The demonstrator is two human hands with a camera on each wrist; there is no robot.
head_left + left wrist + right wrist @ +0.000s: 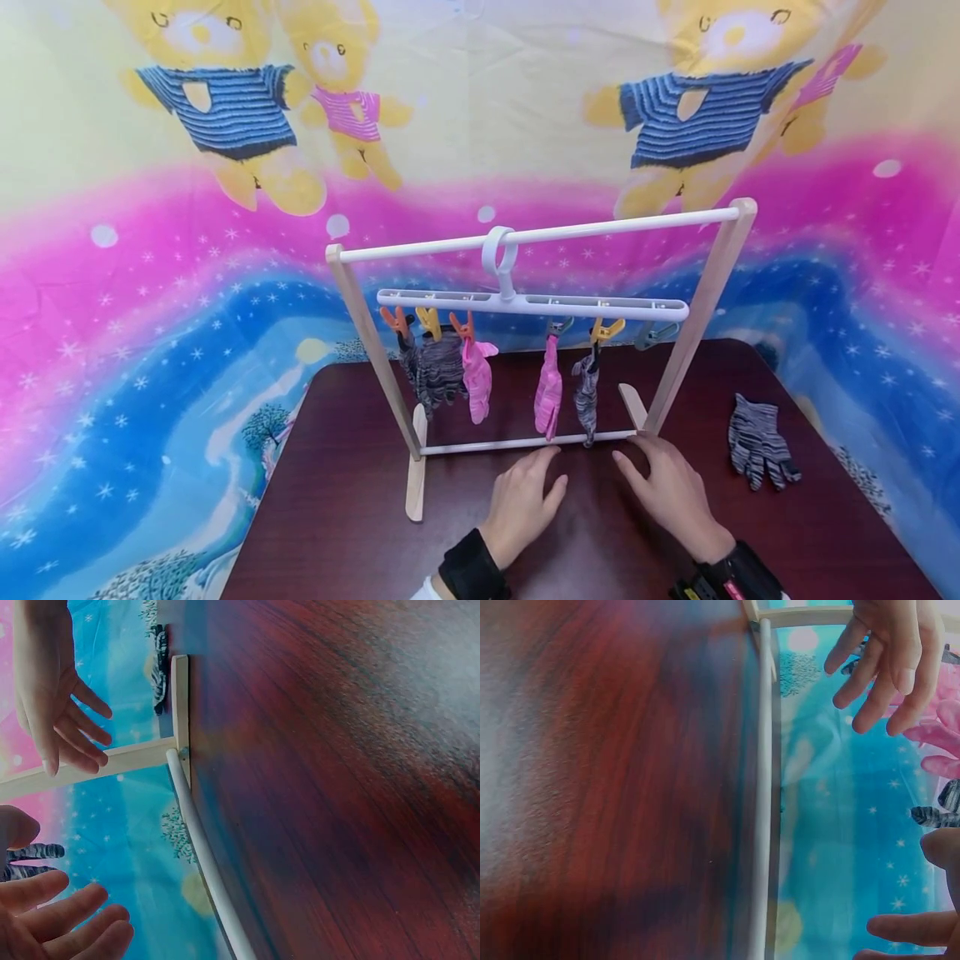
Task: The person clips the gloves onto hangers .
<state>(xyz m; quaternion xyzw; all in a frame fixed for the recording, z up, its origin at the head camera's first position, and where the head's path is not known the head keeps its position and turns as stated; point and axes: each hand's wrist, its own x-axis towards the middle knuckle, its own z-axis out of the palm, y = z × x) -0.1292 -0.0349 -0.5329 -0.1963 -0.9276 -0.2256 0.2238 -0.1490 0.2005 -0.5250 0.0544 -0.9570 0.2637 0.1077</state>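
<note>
My left hand [521,504] is in front of the rack's low white bar [487,446], fingers extended and holding nothing. To its right my right hand [671,492] lies near the rack's right foot, also holding nothing; whether its fingertips touch the wood cannot be told. Above them a white hanger [592,307] hangs by its ring from the top rod [637,223]. Coloured clips hold dark grey knit gloves [440,367] at the left, a pink glove [477,383], a second pink glove [549,392] and a narrow grey glove [587,396]. The dark teal clip [655,335] at the right end holds nothing.
One grey knit glove [759,442] lies flat on the dark wooden table [337,500], right of the rack. Wooden posts [705,308] stand at both ends of the rack. A printed cloth [187,333] with bears and snowflakes hangs behind and beside the table.
</note>
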